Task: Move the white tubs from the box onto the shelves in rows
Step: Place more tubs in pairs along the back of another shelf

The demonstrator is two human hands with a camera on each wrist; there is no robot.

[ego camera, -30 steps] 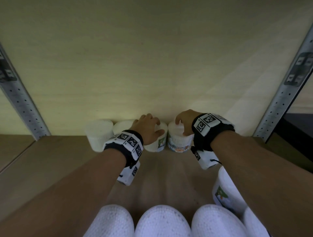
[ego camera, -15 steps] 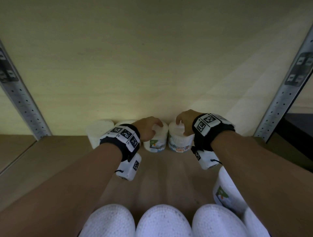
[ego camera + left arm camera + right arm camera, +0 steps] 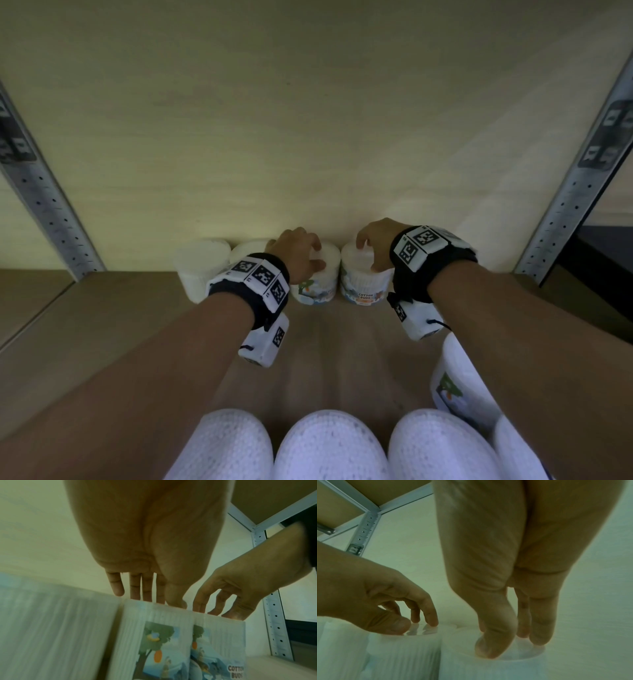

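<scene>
Four white tubs stand in a row against the back wall of the shelf [image 3: 102,325]. The two left ones [image 3: 200,270] [image 3: 248,246] stand free. My left hand [image 3: 313,257] [image 3: 154,600] rests its fingertips on the lid of the third tub [image 3: 317,286] [image 3: 154,635], whose tree label faces me. Beside it, my right hand [image 3: 368,257] [image 3: 510,645] sets thumb and fingertips on the lid of the fourth tub [image 3: 364,287] [image 3: 488,669], labelled cotton buds. Neither hand wraps round a tub's side. The third and fourth tubs touch.
Several more white tubs [image 3: 329,445] fill the near foreground below my arms, one [image 3: 459,383] standing higher at the right. Perforated metal uprights [image 3: 51,212] [image 3: 575,192] frame the shelf bay. Bare shelf board lies to the right of the row.
My left hand has drawn back over the third tub, and the tub's label has turned further toward me. The right hand has stayed on its tub.
</scene>
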